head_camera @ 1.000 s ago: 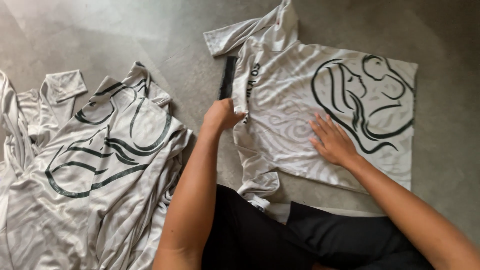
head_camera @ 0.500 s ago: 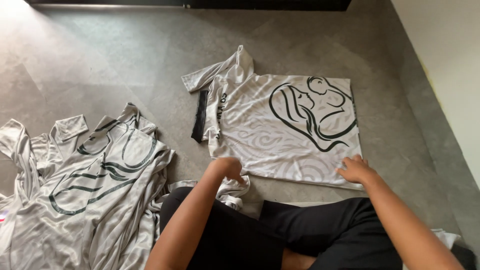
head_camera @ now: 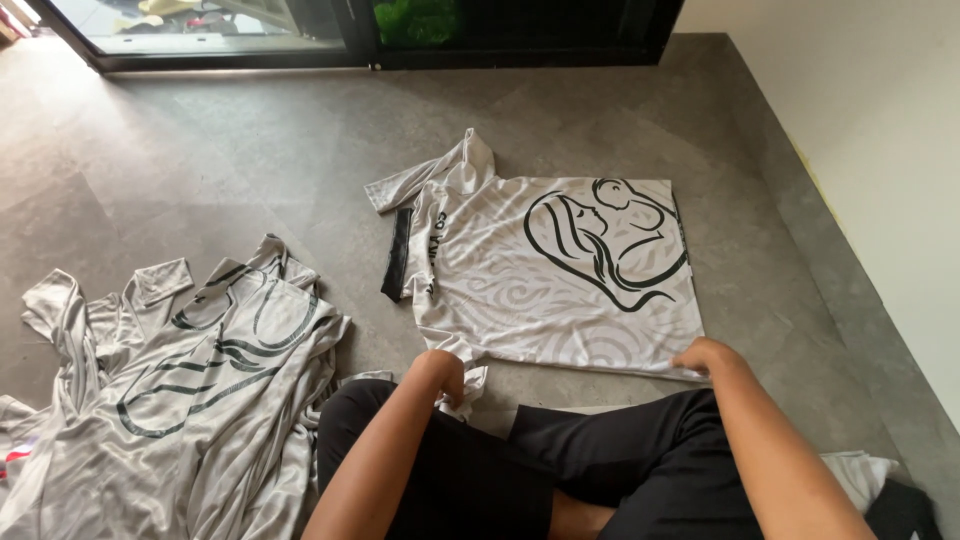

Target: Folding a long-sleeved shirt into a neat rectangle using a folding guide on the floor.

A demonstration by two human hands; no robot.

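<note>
Left hand (head_camera: 440,372) – grip pinched shut on the soft near hem of the white printed shirt (head_camera: 560,280) | right hand (head_camera: 705,356) – grip closed on its other near corner | shirt spread flat on smooth grey floor (head_camera: 230,160) beyond both grips | crumpled shirt pile (head_camera: 170,390) left of the left grip

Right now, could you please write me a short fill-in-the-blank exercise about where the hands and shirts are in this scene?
1. Both hands grip the near edge of the spread shirt, which lies flat on the grey ____.
2. The drawing on that shirt is made of ____ lines.
3. The left hand holds the near corner on the same side as the shirt's ____.
4. The heap of shirts lies on the person's ____ side, away from the right hand.

Missing words: floor; black; collar; left
</note>
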